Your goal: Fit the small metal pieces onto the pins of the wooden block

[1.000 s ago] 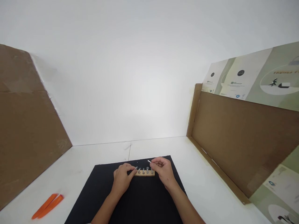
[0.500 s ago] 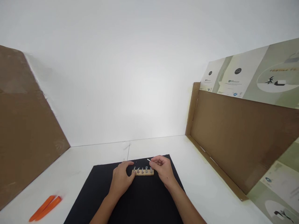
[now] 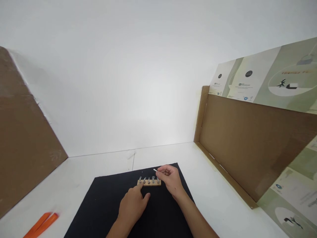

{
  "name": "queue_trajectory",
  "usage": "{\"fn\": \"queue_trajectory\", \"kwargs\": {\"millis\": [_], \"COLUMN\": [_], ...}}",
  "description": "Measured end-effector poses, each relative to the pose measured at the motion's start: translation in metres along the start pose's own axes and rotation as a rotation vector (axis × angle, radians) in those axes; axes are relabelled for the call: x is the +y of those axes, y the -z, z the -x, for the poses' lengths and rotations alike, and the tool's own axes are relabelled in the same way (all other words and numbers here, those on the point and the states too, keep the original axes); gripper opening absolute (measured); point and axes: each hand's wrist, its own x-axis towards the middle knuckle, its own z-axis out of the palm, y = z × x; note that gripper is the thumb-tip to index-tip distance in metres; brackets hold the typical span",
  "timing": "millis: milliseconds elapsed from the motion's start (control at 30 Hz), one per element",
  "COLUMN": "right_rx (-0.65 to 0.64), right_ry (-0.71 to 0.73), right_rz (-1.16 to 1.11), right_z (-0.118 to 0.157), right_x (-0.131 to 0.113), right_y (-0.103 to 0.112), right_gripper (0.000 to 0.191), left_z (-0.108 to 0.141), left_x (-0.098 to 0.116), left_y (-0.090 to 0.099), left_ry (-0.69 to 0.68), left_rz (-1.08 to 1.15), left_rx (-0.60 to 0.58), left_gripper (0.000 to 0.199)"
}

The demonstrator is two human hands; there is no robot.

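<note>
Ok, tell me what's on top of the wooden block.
Five metal bolts stand in a row along the wooden block, which lies on the black mat. Its underside is hidden, so whether the bolts pass through cannot be seen.

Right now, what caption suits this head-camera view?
Left hand beside a wooden strip of upright bolts on a black mat; right fingers pinch a metal pin.

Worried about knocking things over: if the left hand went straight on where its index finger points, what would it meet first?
Probably the wooden strip holding a row of bolts: the left hand's index finger points at its near edge. Depth is unclear, so it may already touch.
</note>
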Motion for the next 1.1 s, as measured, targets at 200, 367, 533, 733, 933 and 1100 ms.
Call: {"fn": "queue_trajectory", "kwargs": {"millis": [200, 367, 533, 733, 933, 1100], "right_rx": [-0.015, -0.017, -0.014, 0.005, 0.214, 0.267], "right_ry": [-0.012, -0.003, 0.008, 0.004, -0.234, -0.486], "right_rz": [0.014, 0.003, -0.018, -0.033, -0.139, -0.228], "right_z": [0.002, 0.001, 0.001, 0.001, 0.0, -0.001], "right_x": [0.0, 0.0, -0.001, -0.006, -0.009, -0.007], "right_y": [-0.001, -0.001, -0.001, -0.003, 0.001, 0.007], "right_gripper": [0.019, 0.02, 0.019, 0.018, 0.022, 0.027], "left_z": [-0.002, -0.008, -0.012, -0.016, -0.022, -0.026], "left_x": [0.002, -0.001, -0.002, -0.004, -0.009, -0.015], "left_y": [-0.013, -0.015, -0.014, -0.017, -0.023, -0.028], "left_ry": [0.026, 0.039, 0.043, 0.054, -0.071, -0.106], "left_rz": [0.037, 0.061, 0.12, 0.185, 0.273, 0.386], "left_rx": [0.004, 0.046, 0.056, 0.07, 0.112, 0.126], "left_gripper": [0.053, 0.048, 0.043, 0.042, 0.049, 0.054]}}
